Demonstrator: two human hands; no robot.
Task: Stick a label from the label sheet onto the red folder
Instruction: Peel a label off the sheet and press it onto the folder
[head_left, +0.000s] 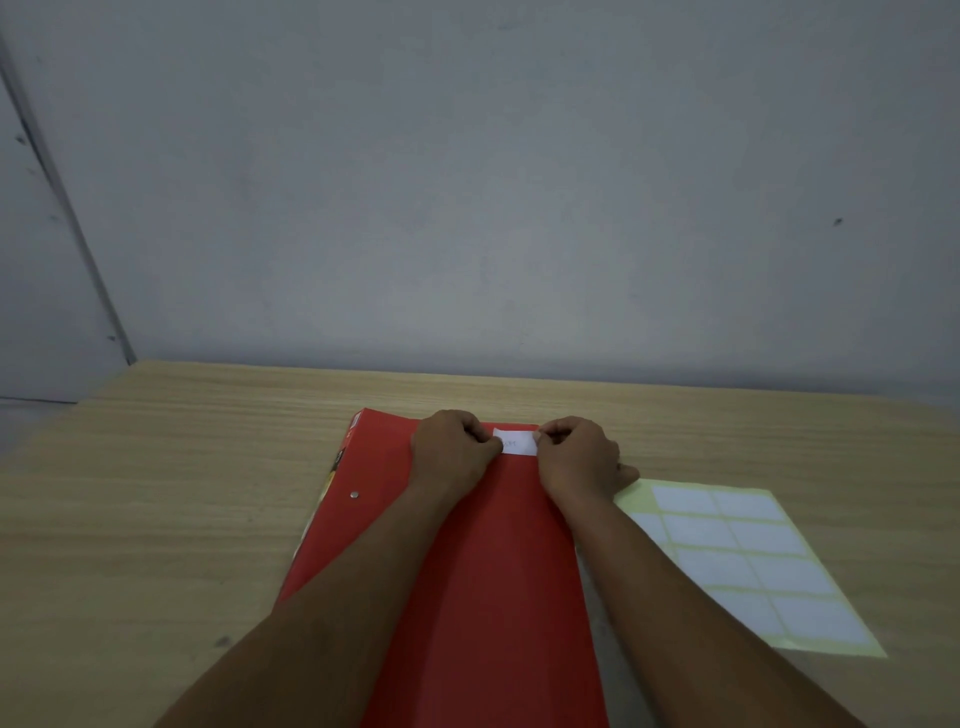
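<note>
The red folder (488, 571) lies lengthwise on the wooden table (156, 493), running from the near edge toward the wall. A small white label (517, 441) with faint writing sits near the folder's far end. My left hand (452, 449) pinches the label's left end and my right hand (576, 457) pinches its right end, fingers curled. I cannot tell whether the label lies flat on the folder or is held just above it. The label sheet (748, 561), pale yellow with several white labels, lies flat on the table right of the folder.
A grey wall (467, 182) rises directly behind the table's far edge. A metal rivet (354, 494) shows on the folder's left strip. Bare wood stretches left of the folder and beyond the sheet on the right.
</note>
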